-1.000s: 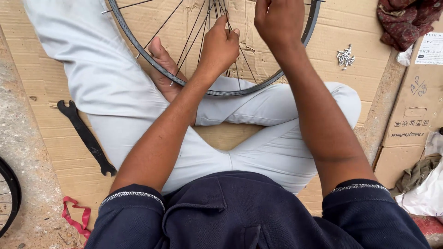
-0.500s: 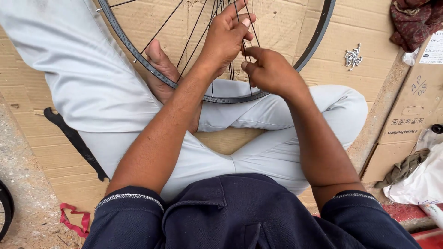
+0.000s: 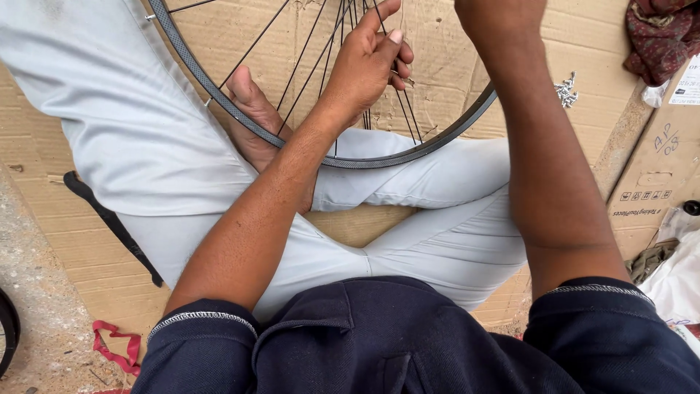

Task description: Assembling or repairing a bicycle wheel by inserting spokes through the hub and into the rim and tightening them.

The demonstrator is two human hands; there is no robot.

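Observation:
A bicycle wheel rim (image 3: 379, 160) with thin dark spokes (image 3: 310, 69) stands on my crossed legs in light trousers. My left hand (image 3: 368, 62) is closed around several spokes near the middle of the wheel, fingers pinched on one of them. My right hand (image 3: 499, 18) is raised at the top edge of the view; only its wrist and the heel of the hand show, and its fingers are cut off. My bare foot (image 3: 251, 117) lies behind the rim.
Flattened cardboard (image 3: 65, 233) covers the ground. A black wrench (image 3: 109, 222) lies at my left, partly under my leg. A small heap of metal spoke nipples (image 3: 565, 89) sits at the right. Cardboard boxes (image 3: 660, 175), a red cloth (image 3: 660, 33) and a red strap (image 3: 113, 346) lie around.
My right hand has gone up from the spokes beside my left hand to the top edge of the view. The left hand stays on the spokes.

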